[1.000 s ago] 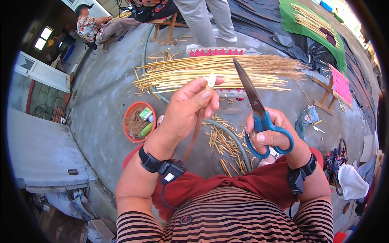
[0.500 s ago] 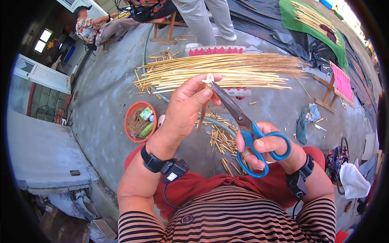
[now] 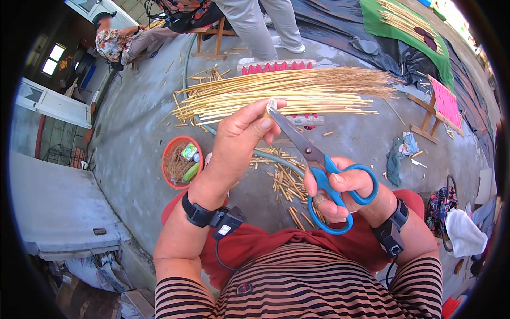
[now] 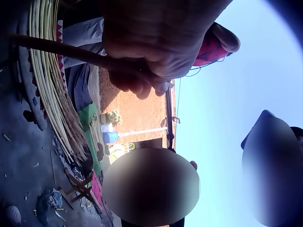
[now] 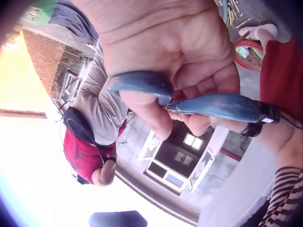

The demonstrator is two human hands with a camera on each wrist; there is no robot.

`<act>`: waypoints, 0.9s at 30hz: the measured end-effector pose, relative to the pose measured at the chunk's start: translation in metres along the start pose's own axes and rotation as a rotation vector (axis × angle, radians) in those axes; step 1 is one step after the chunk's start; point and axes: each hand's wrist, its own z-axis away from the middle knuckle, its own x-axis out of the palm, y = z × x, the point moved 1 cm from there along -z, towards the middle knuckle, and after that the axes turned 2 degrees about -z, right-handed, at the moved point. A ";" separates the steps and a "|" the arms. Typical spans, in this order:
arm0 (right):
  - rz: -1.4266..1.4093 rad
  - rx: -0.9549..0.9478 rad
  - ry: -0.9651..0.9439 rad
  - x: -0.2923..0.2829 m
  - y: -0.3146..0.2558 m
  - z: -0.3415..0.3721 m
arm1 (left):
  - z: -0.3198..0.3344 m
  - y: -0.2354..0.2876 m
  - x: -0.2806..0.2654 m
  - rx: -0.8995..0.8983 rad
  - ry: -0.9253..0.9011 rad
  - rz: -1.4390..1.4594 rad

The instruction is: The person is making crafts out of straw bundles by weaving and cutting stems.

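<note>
In the head view the left hand (image 3: 239, 141) pinches a thin strip with a whitish end (image 3: 271, 104) between thumb and fingers. The strip (image 4: 71, 51) runs brown and narrow past the palm in the left wrist view. Blue-handled scissors (image 3: 309, 151) are gripped by the right hand (image 3: 345, 189), thumb and fingers through the loops. Their dark blades look closed or nearly so, with the tips at the whitish end. In the right wrist view the blue handles (image 5: 218, 106) cross the right hand (image 5: 175, 52); the blades are hidden there.
Long stalks (image 3: 287, 87) lie across pink-edged supports beyond the hands. Short cut pieces (image 3: 289, 183) and a hose (image 3: 281, 160) lie on the concrete. An orange basin (image 3: 169, 178) stands at left, a pink-topped stool (image 3: 445, 105) at right. Other people are at the top.
The scissors have swung left and their tips have come to the whitish end. Their blades have closed further since the middle frame. The left hand still pinches the strip and has shifted slightly left.
</note>
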 end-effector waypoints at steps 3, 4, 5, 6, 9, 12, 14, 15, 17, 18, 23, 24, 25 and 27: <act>0.226 -0.025 0.118 0.005 -0.004 0.000 | -0.002 0.004 -0.003 -0.055 -0.042 0.086; 0.359 -0.050 0.168 0.010 -0.005 -0.001 | -0.002 0.006 -0.003 -0.079 -0.060 0.131; 0.492 -0.076 0.219 0.013 -0.005 -0.004 | -0.001 0.007 -0.001 -0.098 -0.076 0.203; 0.599 -0.092 0.310 0.015 -0.003 -0.008 | -0.001 0.007 0.001 -0.117 -0.093 0.275; 1.094 -0.380 0.513 0.015 -0.007 -0.008 | 0.000 0.008 0.007 -0.171 -0.103 0.419; 1.255 -0.443 0.656 0.023 -0.015 -0.010 | -0.002 0.010 0.003 -0.130 -0.061 0.399; 1.512 -0.463 0.743 0.018 -0.020 -0.014 | -0.001 0.011 -0.002 -0.086 -0.037 0.343; 1.598 -0.465 0.781 0.017 -0.023 -0.014 | -0.001 0.010 -0.003 -0.071 -0.034 0.319; 1.774 -0.464 0.861 0.017 -0.027 -0.014 | 0.001 0.007 -0.004 -0.063 -0.007 0.257; 1.849 -0.514 0.850 0.012 -0.028 -0.013 | 0.003 0.005 -0.004 -0.069 0.018 0.217; 2.088 -0.534 0.864 0.011 -0.032 -0.010 | 0.006 0.002 -0.009 -0.046 0.096 0.075; 2.120 -0.530 0.872 0.010 -0.031 -0.009 | 0.006 0.002 -0.010 -0.039 0.110 0.066; 2.141 -0.522 0.873 0.010 -0.032 -0.009 | 0.006 0.002 -0.010 -0.033 0.123 0.058; 2.186 -0.504 0.874 0.009 -0.032 -0.008 | 0.006 0.003 -0.009 -0.034 0.123 0.022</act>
